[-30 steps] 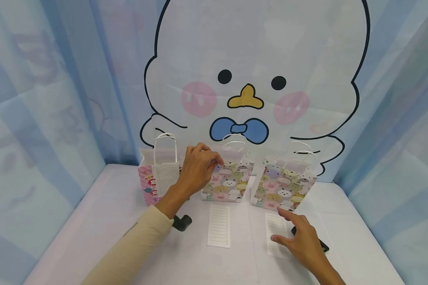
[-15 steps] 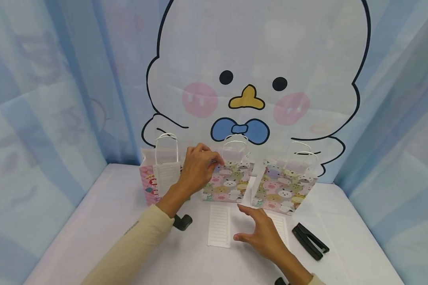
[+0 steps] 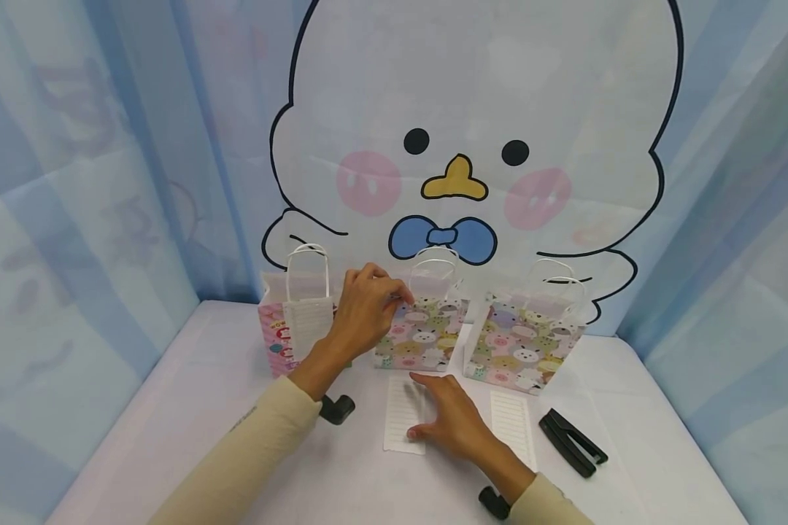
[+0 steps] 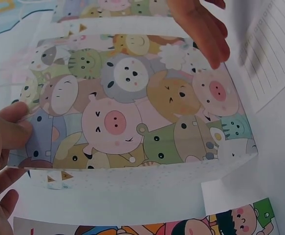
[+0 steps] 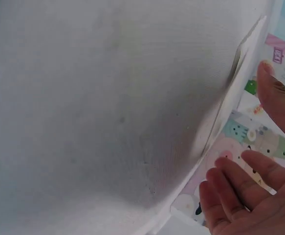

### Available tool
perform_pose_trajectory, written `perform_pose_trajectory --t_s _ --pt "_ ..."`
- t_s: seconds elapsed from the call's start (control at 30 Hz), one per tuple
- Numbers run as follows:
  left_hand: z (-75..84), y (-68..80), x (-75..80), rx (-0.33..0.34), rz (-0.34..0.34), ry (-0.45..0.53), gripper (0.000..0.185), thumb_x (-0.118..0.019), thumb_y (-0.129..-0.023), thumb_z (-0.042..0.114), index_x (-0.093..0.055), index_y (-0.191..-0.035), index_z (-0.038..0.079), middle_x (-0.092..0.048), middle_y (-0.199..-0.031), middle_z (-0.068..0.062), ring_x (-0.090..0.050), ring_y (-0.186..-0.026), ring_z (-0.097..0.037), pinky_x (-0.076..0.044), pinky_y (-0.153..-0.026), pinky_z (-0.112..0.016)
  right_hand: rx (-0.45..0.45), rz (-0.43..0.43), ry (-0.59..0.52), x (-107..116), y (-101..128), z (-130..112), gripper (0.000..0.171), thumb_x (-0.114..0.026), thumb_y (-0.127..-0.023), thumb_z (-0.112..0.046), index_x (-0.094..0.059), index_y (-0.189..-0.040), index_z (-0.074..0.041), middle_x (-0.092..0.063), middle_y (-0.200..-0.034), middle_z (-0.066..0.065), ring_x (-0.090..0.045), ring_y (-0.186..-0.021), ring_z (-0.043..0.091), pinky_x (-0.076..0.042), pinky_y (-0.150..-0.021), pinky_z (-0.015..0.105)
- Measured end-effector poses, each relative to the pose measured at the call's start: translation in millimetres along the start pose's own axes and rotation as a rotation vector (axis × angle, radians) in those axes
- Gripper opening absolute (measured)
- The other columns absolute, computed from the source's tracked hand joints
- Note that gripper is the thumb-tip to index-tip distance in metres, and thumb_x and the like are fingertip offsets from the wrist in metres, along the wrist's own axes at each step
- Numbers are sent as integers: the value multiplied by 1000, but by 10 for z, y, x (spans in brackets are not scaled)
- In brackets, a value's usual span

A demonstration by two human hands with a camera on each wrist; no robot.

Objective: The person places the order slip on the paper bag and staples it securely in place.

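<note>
My left hand pinches the upper left edge of the middle paper gift bag. The bag stands upright, printed with cartoon animals, with white handles on top. In the left wrist view, thumb and fingers lie at either side of that edge. My right hand hovers over a white lined paper slip in front of the same bag. Its thumb and fingers are spread apart, nothing between them; in the right wrist view the fingers show before the animal print.
A pink bag with a lined slip on its front stands at the left. Another animal-print bag stands at the right, a second lined slip before it. A black stapler lies at the right. Curtains enclose the table.
My right hand has swept left, from beside the stapler and right-hand slip to the middle slip, uncovering the stapler. The left hand stays at the middle bag's edge.
</note>
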State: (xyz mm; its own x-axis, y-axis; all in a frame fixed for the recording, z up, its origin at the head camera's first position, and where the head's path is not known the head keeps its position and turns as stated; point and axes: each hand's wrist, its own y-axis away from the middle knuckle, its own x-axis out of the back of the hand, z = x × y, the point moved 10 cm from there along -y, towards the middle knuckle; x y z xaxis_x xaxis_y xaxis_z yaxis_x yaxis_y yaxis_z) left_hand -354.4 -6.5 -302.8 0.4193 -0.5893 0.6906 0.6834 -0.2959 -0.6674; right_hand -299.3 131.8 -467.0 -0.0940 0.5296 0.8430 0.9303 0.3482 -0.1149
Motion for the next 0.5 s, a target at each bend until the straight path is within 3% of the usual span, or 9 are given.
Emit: perform_pose_trajectory --t_s 0.3,0.5 --pt "-19 12 -25 13 -14 3 10 -72 -91 16 -77 -90 24 -75 -90 6 -55 -101 -17 -38 -94 -42 -50 -60 96 -131 -70 69 92 -93 -61 -35 -54 -142 -14 -63 -134 4 -50 -107 16 -46 -93 40" --pt "-8 11 -16 10 -15 -3 10 -72 -92 16 -77 -91 24 -76 -91 6 -55 -104 -18 -38 -95 -42 -40 -67 45 -140 -87 35 88 -93 -65 -22 -53 -143 -14 -66 -128 4 -50 -97 14 -43 -85 36"
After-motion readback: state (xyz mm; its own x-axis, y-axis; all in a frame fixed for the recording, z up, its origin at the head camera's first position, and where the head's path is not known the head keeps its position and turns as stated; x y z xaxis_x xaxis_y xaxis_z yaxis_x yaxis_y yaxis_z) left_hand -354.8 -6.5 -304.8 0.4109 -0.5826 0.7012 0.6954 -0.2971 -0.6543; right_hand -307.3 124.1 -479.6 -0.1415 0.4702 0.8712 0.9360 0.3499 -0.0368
